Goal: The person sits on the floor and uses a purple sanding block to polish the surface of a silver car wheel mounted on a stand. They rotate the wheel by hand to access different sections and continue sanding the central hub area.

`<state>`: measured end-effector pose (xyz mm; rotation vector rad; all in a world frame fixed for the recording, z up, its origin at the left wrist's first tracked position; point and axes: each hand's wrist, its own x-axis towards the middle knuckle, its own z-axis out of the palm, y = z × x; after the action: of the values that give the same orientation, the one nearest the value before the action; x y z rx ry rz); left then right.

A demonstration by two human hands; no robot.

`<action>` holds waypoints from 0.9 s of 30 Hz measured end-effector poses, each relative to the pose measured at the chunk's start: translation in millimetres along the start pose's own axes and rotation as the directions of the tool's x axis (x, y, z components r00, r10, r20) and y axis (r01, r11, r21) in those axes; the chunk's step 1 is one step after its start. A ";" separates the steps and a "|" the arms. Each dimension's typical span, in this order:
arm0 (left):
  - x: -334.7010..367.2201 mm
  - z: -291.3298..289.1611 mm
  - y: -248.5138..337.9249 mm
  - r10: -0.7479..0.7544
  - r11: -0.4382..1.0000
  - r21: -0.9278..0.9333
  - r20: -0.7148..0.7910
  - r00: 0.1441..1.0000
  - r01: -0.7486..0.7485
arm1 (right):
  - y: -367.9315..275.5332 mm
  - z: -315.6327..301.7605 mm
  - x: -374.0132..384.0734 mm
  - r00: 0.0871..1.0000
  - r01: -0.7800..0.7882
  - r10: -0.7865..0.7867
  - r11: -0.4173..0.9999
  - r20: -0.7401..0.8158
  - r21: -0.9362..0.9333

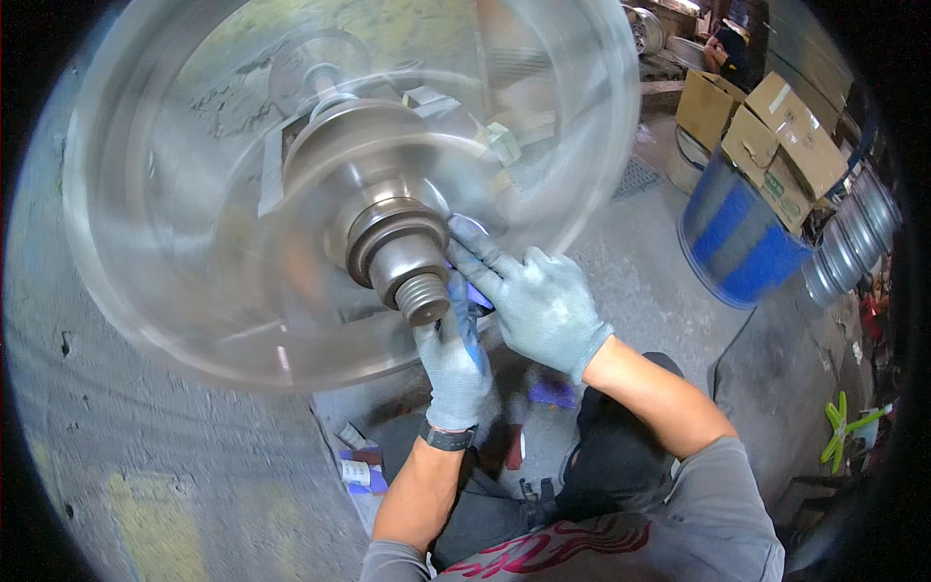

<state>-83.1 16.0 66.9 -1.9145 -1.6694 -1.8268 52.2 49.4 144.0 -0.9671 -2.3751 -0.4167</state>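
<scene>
In the head view, a large metal wheel (320, 223) fills the upper left, smeared into a see-through blur, its top cut off by the frame. Its spokes cannot be told apart. Toward the person juts a stepped metal collar (398, 241) ending in a threaded shaft end (424, 297), both fairly sharp. Just right of these, the gloved left hand (456, 361) reaches up from below, while the gloved right hand (545, 303) comes in from the right, two fingers stretched toward the wheel beside the collar. Between the hands sits a purple piece (477, 297) (only slivers of it show), mostly covered by the gloves. How tight either grip is, I cannot tell: the left thumb and fingers overlap the piece, and the right fingertips merge with the wheel's blur. A dark watch (450, 437) circles the left wrist. Farther right, cardboard boxes (781, 145) partly cover the top of a blue barrel (739, 233).
</scene>
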 end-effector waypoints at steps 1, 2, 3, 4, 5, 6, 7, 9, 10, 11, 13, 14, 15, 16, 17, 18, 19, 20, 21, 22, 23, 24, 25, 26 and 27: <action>0.5 -0.6 0.4 0.117 0.970 0.213 0.026 0.993 -0.120 | 0.9 1.3 -0.9 1.000 -0.014 0.014 1.000 -0.001 0.016; 0.5 -1.4 0.1 0.116 0.969 0.216 0.020 0.993 -0.117 | 0.7 2.4 -1.2 1.000 -0.027 0.027 0.999 -0.005 0.035; 0.3 -1.6 -0.3 0.108 0.985 0.131 0.029 0.994 -0.111 | 0.9 2.9 -2.0 1.000 -0.021 0.021 0.999 -0.007 0.035; 0.3 -1.0 1.2 0.105 0.990 0.089 0.032 0.994 -0.107 | 1.2 3.1 -3.2 1.000 -0.023 0.023 0.999 0.002 0.024; 0.6 -0.3 2.5 0.102 0.994 0.047 0.033 0.994 -0.104 | 1.4 3.2 -4.4 1.000 -0.025 0.025 1.000 0.010 0.014; 0.6 2.3 6.3 -0.159 0.954 -0.248 0.049 0.986 0.166 | 1.5 3.2 -5.1 1.000 -0.020 0.020 1.000 0.007 0.012; 0.0 2.9 6.8 -0.276 0.876 -0.385 0.092 0.957 0.289 | 1.5 3.1 -5.6 1.000 -0.019 0.019 0.999 -0.001 0.030; -4.0 5.6 3.8 -0.367 0.757 -0.521 0.160 0.916 0.394 | 1.0 1.2 -7.5 1.000 -0.013 0.013 0.999 -0.014 0.042; -5.9 6.1 1.9 -0.347 0.752 -0.531 0.185 0.919 0.391 | -0.1 -0.5 -9.6 1.000 -0.030 0.030 0.999 0.001 0.045; -5.7 5.9 4.1 -0.347 0.751 -0.534 0.182 0.920 0.389 | -0.6 -1.7 -11.6 0.999 -0.050 0.049 0.998 0.019 0.048; -4.5 5.4 9.7 -0.318 0.787 -0.503 0.165 0.934 0.357 | -0.2 -1.7 -14.3 0.998 -0.060 0.058 0.997 0.025 0.054; -3.3 5.9 10.3 -0.322 0.787 -0.502 0.160 0.933 0.358 | -0.9 -1.0 -14.3 0.997 -0.069 0.067 0.995 0.030 0.066; -0.9 7.4 10.5 -0.326 0.787 -0.512 0.126 0.937 0.343 | -1.3 -0.2 -13.7 0.998 -0.065 0.063 0.996 0.032 0.068; 0.1 8.0 10.2 -0.331 0.787 -0.521 0.092 0.939 0.329 | -1.8 0.8 -13.1 0.998 -0.060 0.058 0.997 0.033 0.051; -0.5 8.2 8.1 -0.334 0.787 -0.522 0.091 0.938 0.330 | -1.6 1.8 -12.4 0.998 -0.057 0.056 0.998 0.035 0.031; -2.0 8.2 4.4 -0.179 0.918 -0.359 0.009 0.984 0.171 | -1.3 3.5 -11.5 0.998 -0.056 0.055 0.998 0.037 0.031; -3.9 8.7 1.0 -0.094 0.960 -0.267 -0.015 0.995 0.087 | -1.0 5.6 -10.5 0.998 -0.053 0.053 0.998 0.025 0.024; -5.7 9.1 -2.4 -0.009 0.985 -0.170 -0.039 0.999 0.002 | -1.0 7.2 -9.6 0.999 -0.051 0.051 0.999 0.014 0.017; -7.1 9.5 -4.9 -0.105 0.959 -0.263 0.000 0.994 0.102 | -1.5 6.8 -8.7 0.999 -0.051 0.051 0.999 0.016 0.017; -7.9 9.5 -6.7 -0.153 0.939 -0.307 0.024 0.988 0.153 | -2.3 4.8 -7.5 0.998 -0.053 0.053 0.999 0.020 0.002; -8.6 9.1 -7.6 -0.202 0.914 -0.348 0.049 0.978 0.206 | -3.2 3.5 -7.0 0.998 -0.055 0.055 0.998 0.026 -0.011; -7.8 7.6 -7.0 -0.158 0.938 -0.307 0.042 0.987 0.163 | -3.6 2.3 -6.0 0.998 -0.055 0.055 0.998 0.031 -0.009; -7.6 7.2 -7.9 -0.137 0.948 -0.286 0.039 0.990 0.142 | -3.8 0.9 -4.4 0.998 -0.048 0.049 0.999 0.050 -0.021; -7.6 7.2 -7.9 -0.116 0.956 -0.266 0.036 0.993 0.121 | -3.6 -1.1 -3.1 0.997 -0.040 0.042 0.999 0.068 -0.035; -7.3 7.5 -8.3 -0.246 0.879 -0.403 0.076 0.966 0.256 | -3.8 -3.0 -2.2 0.997 -0.038 0.041 0.999 0.071 -0.036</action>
<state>-81.5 19.5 54.2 -1.9290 -1.7196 -2.4363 51.8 44.2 144.8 -1.0594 -2.4157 -0.4157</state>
